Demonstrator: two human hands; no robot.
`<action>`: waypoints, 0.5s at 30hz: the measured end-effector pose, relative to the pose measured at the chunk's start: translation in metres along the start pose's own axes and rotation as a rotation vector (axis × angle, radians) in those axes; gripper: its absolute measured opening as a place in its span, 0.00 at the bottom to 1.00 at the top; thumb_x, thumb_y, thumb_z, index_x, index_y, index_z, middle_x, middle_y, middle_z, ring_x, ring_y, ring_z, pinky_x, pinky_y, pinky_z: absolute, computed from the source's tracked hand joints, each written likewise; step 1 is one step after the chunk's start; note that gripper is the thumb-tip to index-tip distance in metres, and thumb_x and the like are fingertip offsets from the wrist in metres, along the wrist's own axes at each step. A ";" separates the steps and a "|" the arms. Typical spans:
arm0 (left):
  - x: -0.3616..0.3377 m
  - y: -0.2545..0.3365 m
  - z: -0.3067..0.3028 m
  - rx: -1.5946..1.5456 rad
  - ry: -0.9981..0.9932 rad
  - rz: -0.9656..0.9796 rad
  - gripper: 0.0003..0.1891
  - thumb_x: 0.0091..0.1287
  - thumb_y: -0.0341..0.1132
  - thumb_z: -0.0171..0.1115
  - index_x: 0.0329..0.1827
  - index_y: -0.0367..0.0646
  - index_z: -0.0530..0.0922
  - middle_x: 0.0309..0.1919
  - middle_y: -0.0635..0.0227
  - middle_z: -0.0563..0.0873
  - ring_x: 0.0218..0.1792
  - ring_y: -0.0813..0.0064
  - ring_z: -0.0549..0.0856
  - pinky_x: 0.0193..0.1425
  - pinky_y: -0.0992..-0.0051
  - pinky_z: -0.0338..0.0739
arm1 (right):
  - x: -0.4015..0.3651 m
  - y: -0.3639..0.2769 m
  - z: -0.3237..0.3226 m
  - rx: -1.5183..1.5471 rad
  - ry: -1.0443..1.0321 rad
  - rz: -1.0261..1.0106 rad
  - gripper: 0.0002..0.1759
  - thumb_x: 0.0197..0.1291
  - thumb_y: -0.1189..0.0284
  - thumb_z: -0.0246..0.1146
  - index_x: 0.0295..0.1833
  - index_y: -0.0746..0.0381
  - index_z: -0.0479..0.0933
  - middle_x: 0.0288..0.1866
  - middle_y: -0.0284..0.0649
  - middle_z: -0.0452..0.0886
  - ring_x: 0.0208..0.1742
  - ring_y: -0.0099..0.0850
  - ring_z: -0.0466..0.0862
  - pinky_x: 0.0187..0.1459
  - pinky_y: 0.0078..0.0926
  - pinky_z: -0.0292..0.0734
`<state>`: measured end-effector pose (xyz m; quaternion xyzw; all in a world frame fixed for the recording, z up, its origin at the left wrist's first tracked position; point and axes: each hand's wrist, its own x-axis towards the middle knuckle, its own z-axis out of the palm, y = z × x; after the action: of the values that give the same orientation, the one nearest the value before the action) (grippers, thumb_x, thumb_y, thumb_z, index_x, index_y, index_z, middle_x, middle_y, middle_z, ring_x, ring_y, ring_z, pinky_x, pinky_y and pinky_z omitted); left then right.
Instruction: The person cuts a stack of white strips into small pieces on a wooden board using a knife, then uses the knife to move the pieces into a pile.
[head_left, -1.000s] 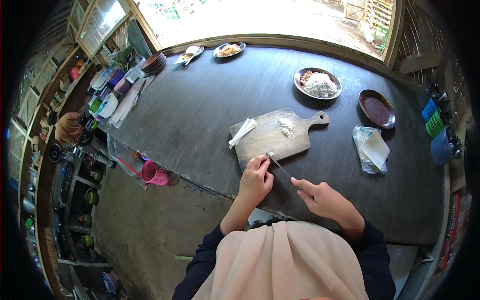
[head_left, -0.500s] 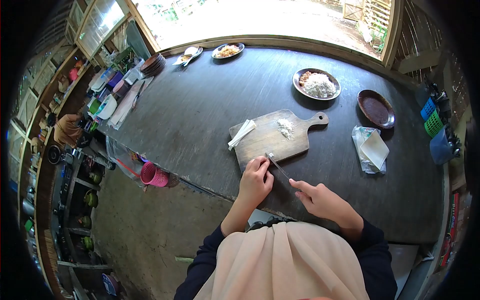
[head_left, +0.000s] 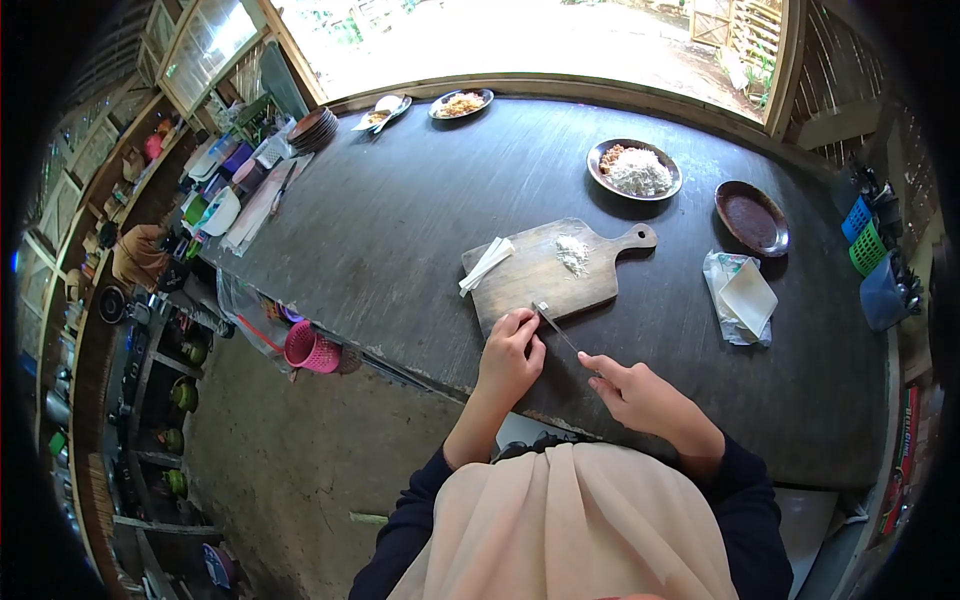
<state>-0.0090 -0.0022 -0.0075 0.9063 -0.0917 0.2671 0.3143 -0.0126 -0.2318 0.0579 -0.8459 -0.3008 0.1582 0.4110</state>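
My right hand (head_left: 640,398) is closed round the handle of a knife (head_left: 557,330), whose blade slants forward and left over the near edge of a wooden cutting board (head_left: 535,275). My left hand (head_left: 513,355) rests at that same edge, fingers pinched together beside the blade; what they hold is hidden. Small white pieces (head_left: 543,306) lie by the knife tip. On the board's left side lie several white strips (head_left: 487,266), and a small heap of finely chopped white bits (head_left: 572,255) sits nearer the handle.
Beyond the board stands a plate (head_left: 593,176) heaped with white and reddish-brown food. To the right are a dark, shallow dish (head_left: 752,218) and a plastic packet (head_left: 740,300). Two plates of food (head_left: 461,104) sit by the window. A person (head_left: 142,257) is at far left.
The camera view has shifted slightly. Both hands stay at the near edge of the board, with the knife lying at almost the same slant.
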 end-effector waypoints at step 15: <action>0.000 0.002 0.000 0.001 -0.002 -0.014 0.15 0.60 0.26 0.61 0.48 0.29 0.83 0.50 0.56 0.83 0.53 0.55 0.82 0.61 0.63 0.76 | -0.003 0.002 0.003 -0.010 0.045 -0.062 0.18 0.70 0.70 0.59 0.64 0.59 0.74 0.21 0.57 0.78 0.23 0.56 0.81 0.28 0.46 0.75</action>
<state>-0.0096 -0.0034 -0.0068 0.9075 -0.0854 0.2639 0.3154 -0.0159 -0.2329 0.0544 -0.8417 -0.3182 0.1245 0.4181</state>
